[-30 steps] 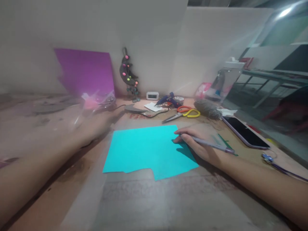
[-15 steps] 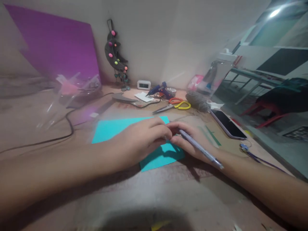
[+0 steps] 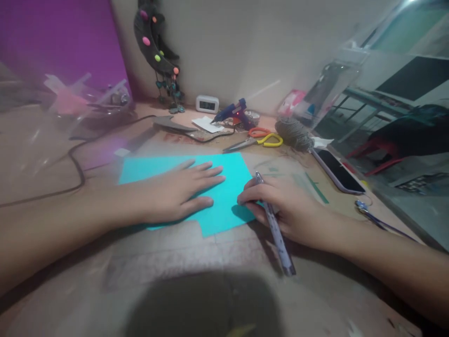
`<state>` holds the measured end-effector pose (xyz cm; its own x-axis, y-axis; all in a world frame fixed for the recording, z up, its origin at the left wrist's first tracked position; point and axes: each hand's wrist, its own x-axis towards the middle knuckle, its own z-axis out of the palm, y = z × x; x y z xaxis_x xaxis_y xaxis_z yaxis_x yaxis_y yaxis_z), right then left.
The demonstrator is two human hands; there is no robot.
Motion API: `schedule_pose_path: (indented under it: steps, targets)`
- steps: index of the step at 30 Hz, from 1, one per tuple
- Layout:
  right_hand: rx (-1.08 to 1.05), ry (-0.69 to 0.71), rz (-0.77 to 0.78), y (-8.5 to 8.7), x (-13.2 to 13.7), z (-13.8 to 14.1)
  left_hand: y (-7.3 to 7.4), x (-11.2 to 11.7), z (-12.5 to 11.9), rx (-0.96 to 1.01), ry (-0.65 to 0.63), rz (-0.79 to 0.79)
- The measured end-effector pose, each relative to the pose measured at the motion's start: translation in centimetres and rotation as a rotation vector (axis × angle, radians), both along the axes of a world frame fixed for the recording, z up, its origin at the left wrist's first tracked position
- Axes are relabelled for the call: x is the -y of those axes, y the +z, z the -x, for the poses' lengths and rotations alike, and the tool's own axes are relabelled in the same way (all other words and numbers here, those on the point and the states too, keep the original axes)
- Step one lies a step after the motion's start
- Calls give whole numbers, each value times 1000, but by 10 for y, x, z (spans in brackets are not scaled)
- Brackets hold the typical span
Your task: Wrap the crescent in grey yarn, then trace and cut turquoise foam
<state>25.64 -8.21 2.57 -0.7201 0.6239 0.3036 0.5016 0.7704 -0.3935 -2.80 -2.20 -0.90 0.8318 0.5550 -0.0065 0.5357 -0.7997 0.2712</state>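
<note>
A turquoise sheet of paper (image 3: pixel 224 206) lies on the table, with a notch in its near edge. My left hand (image 3: pixel 185 189) rests flat on its left part, fingers spread and pointing right. At the paper's right edge, my right hand (image 3: pixel 273 206) is closed, its fingertips bent down at the sheet. A pen (image 3: pixel 278 241) with a greyish patterned barrel is held in that hand; one end sticks up above the index finger and the other points down towards me. What the right fingertips pinch at the paper cannot be made out.
Behind the paper lie yellow-handled scissors (image 3: pixel 270 140), a blue glue gun (image 3: pixel 231 112), a white digital clock (image 3: pixel 206 104) and grey yarn (image 3: pixel 294 133). A phone (image 3: pixel 338 173) lies at the right edge. A dark cable (image 3: pixel 79 164) curves along the left; a purple board (image 3: pixel 66 47) leans behind.
My hands, which met over the paper, have moved apart. The left has flattened onto the sheet; the right has shifted to its right edge, and the pen has swung to point more towards me.
</note>
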Motion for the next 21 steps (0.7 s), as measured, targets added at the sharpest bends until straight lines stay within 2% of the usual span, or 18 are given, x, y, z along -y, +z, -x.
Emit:
schedule_pose_path:
  steps: [4, 9, 13, 17, 19, 21]
  targets:
    - [74, -22, -3, -11, -4, -1, -1, -7, -5, 14, 56, -15]
    - [59, -27, 12, -13, -3, 1, 1, -5, -6, 119, -6, 3]
    - [90, 45, -95, -14, -3, 4, 6, -7, -4, 124, -70, 66]
    - [59, 3, -203, -19, -13, 8, 9, -11, -2, 101, -91, 90]
    - [67, 1, -188, -17, -14, 9, 9, -11, -2, 102, -88, 94]
    - [138, 10, -96, -12, -12, 8, 9, -11, -3, 102, -86, 96]
